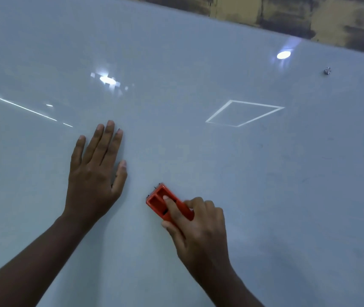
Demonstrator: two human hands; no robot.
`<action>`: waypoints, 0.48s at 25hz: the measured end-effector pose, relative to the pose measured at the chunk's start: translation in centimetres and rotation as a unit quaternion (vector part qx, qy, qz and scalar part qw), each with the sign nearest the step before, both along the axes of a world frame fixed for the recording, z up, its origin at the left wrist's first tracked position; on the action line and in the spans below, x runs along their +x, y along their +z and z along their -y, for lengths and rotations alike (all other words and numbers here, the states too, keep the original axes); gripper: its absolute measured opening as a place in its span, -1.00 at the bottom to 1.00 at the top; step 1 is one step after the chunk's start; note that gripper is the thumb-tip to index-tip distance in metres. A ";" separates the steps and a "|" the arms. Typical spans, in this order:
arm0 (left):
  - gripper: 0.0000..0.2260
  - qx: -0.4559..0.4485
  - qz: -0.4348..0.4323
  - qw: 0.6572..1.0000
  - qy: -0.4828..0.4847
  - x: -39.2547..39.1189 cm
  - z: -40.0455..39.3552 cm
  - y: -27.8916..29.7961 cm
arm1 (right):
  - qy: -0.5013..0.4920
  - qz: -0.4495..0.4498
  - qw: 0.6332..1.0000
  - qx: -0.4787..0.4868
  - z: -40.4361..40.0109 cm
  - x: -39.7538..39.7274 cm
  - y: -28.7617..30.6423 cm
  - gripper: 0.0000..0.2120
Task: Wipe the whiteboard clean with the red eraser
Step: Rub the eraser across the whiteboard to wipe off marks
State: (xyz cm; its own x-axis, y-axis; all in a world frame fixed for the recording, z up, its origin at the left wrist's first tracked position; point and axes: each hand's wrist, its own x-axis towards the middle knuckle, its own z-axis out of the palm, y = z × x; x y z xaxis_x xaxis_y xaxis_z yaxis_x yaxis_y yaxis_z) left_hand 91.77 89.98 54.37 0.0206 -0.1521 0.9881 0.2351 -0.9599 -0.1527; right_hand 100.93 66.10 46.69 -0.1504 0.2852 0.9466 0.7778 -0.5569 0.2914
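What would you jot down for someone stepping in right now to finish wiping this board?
Left hand: flat, fingers straight, pressed on the whiteboard, holding nothing.
Right hand: grips the red eraser, which sits against the board just right of the left hand.
Done: the area around the hands looks free of clear writing.
Left: faint grey smudges on the right side; wipe there next. The bright lines and spots look like light reflections, not ink. A small metal fixing sits near the upper right.
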 end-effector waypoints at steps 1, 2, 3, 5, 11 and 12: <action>-0.44 0.000 -0.001 1.000 0.003 -0.1 -0.1 -0.6 | -0.008 0.010 1.000 -0.011 0.5 0.1 0.5 -0.55; -0.45 0.000 0.002 1.000 0.005 -0.3 -0.2 -1.3 | -0.017 0.009 1.000 -0.004 1.0 0.5 1.4 -0.50; -0.46 0.001 0.004 1.000 0.006 -0.4 -0.3 -1.9 | -0.024 -0.006 0.999 0.025 1.7 1.1 2.5 -0.45; -0.47 -0.002 0.006 1.000 0.006 -0.6 -0.4 -3.2 | -0.023 -0.062 0.989 0.133 4.0 3.0 5.2 -0.41; -0.44 -0.020 -0.012 1.000 -0.002 -1.0 -0.3 -6.3 | 0.060 -0.215 0.931 0.288 7.0 4.7 7.9 -0.44; -0.44 -0.024 -0.012 1.000 -0.003 -1.0 -0.2 -6.7 | 0.060 -0.198 0.941 0.267 6.0 3.9 7.3 -0.45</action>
